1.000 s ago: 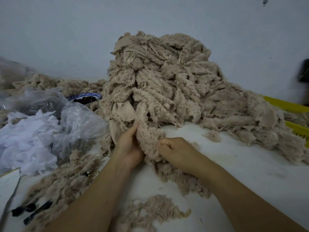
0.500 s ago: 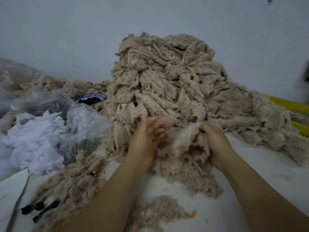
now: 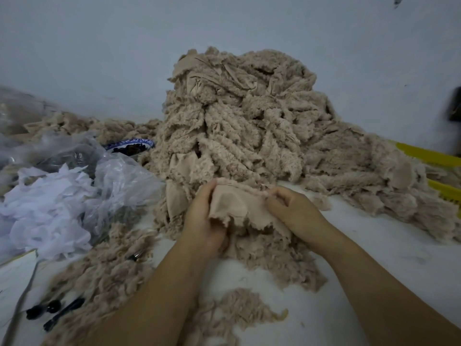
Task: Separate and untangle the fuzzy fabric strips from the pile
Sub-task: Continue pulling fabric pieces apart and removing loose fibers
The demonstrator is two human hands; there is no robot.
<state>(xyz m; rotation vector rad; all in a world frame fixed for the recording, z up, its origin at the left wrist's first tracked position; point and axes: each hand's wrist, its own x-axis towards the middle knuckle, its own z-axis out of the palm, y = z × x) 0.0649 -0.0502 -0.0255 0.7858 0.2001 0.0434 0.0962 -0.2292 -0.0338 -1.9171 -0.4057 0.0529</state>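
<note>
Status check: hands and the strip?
Left hand and right hand both grip one strip, smooth backing up. Strip lies against the foot of the pile. Plastic bag off left, apart.

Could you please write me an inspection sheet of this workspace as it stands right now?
Surface: white table, dusted with beige fluff.
Job's things: tall pile of beige fuzzy strips; one strip held at its foot, smooth backing up; loose scraps in front.
Clutter: bag of white scraps, blue-patterned bowl, small black items, yellow basket.
Grippers: left hand and right hand both grip the strip.
Cables: nothing certain; a grey strand front left may be one.
Surroundings: pale wall; blurred dark object at right edge.
</note>
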